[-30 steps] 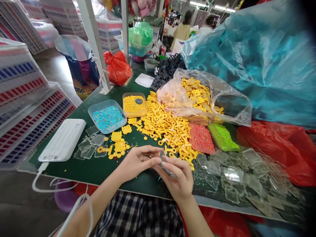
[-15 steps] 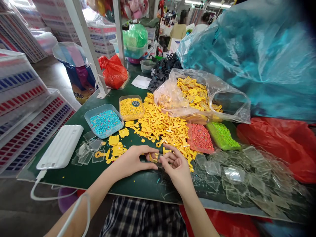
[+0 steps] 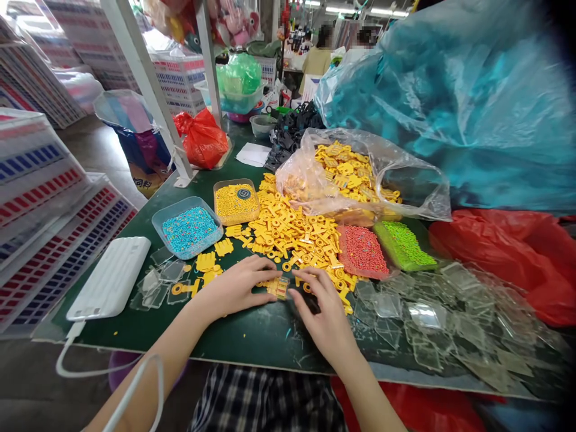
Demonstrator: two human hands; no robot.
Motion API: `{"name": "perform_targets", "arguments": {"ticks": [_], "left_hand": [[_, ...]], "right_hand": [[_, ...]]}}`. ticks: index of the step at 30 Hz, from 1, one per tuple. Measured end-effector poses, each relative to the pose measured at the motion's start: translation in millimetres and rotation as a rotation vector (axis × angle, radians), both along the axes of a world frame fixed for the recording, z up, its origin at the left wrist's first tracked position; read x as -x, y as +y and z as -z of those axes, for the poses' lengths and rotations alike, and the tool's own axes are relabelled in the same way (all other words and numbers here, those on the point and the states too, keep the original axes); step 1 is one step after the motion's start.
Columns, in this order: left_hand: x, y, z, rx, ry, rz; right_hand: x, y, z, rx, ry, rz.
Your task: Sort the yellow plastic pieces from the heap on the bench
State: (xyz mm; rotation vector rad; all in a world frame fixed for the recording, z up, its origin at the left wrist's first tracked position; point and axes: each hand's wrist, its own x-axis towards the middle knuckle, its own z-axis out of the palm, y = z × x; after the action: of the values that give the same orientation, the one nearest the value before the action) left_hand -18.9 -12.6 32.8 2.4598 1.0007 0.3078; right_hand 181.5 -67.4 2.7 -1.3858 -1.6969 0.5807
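Between the thumb and fingers of my left hand [image 3: 238, 285] is a small yellow plastic piece [image 3: 279, 288] with slots in it and what looks like a clear cover over it. My right hand [image 3: 321, 303] is just to the right of that piece, thumb and fingers apart and nothing seen between them. Its thumb tip comes close to the piece's edge; whether they touch I cannot tell. Behind both hands spreads a heap of loose yellow plastic parts [image 3: 292, 234]. Several flat yellow pieces [image 3: 206, 261] lie by my left wrist.
Trays of blue beads [image 3: 191, 229], yellow beads [image 3: 234, 204], red beads [image 3: 363, 251] and green beads [image 3: 407, 245] ring the heap. Clear plastic plates [image 3: 423, 315] pile at right. A white power bank [image 3: 110, 276] with a cable lies left. A clear bag [image 3: 418, 180] holds more yellow parts.
My right hand's fingers have spread and come away from the yellow piece, which now shows more fully in my left hand. The view has shifted slightly.
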Motion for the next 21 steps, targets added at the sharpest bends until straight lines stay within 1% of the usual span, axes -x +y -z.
{"name": "perform_targets", "arguments": {"ticks": [1,3,6,8,13,17,21], "left_hand": [[-1,1,0.7,-0.008,0.017,0.004],[-2,2,2.2,-0.025,0.048,0.002],[-3,4,4.0,-0.024,0.072,-0.004],[-3,4,4.5,-0.010,0.079,-0.014],[-2,4,2.7,0.009,0.083,-0.040],[-2,4,2.9,0.009,0.085,-0.050],[-2,3,4.7,0.018,0.087,-0.063]], "right_hand": [[-1,0,0.5,-0.040,-0.109,-0.032],[-3,0,2.5,-0.065,-0.289,-0.082],[-5,2,6.7,-0.075,-0.448,-0.139],[-5,2,9.1,-0.084,-0.492,-0.158],[-6,3,10.3,-0.092,-0.543,-0.151],[-5,4,10.7,-0.090,-0.557,-0.158],[-5,3,13.6,-0.097,-0.557,-0.130]]}}
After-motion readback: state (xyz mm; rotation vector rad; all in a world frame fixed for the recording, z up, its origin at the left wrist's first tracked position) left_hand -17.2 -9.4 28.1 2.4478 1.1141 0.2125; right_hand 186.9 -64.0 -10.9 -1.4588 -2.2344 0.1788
